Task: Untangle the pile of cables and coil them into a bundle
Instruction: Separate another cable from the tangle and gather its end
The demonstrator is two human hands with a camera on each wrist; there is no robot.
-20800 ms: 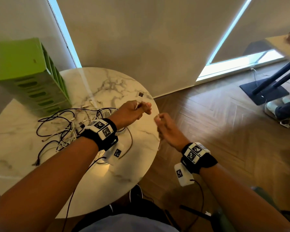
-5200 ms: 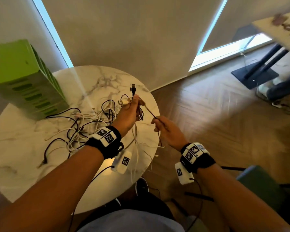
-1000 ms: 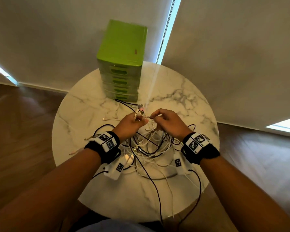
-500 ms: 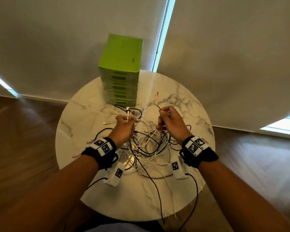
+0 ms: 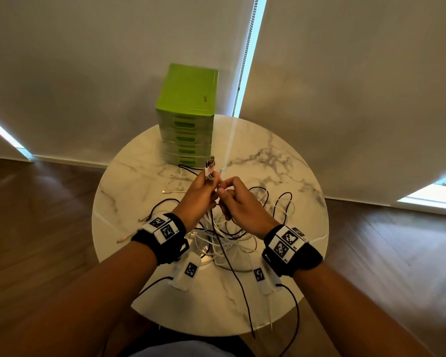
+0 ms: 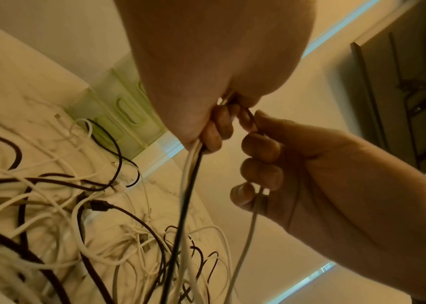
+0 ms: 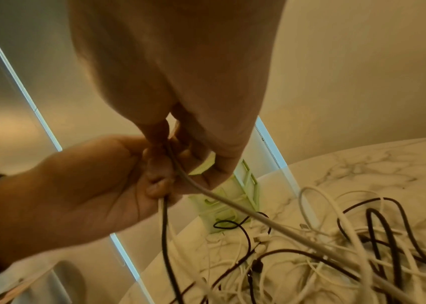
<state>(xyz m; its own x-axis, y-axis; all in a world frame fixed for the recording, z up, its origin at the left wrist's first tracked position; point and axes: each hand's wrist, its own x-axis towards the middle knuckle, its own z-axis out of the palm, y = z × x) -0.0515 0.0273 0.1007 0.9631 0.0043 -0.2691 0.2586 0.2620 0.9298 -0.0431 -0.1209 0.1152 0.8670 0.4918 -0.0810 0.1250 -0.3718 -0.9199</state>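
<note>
A tangle of black and white cables (image 5: 232,235) (image 6: 81,222) (image 7: 341,246) lies on the round marble table (image 5: 129,217). Above it my left hand (image 5: 204,191) (image 6: 214,131) grips a bunch of cable ends, a black and a white cable hanging down from the fist and plugs (image 5: 209,169) sticking up out of it. My right hand (image 5: 232,194) (image 7: 180,164) is right beside it, touching it, and grips a single grey-white cable (image 6: 248,236) (image 7: 245,214) that runs down into the pile.
A green drawer box (image 5: 188,117) stands at the table's far edge, just behind my hands. Loose cable ends (image 5: 173,192) lie left of the pile. A black cable (image 5: 242,292) trails over the near table edge. Wooden floor surrounds the table.
My hands, apart half a second ago, have come together and risen a little above the pile. The bunch of plugs in my left hand now points up.
</note>
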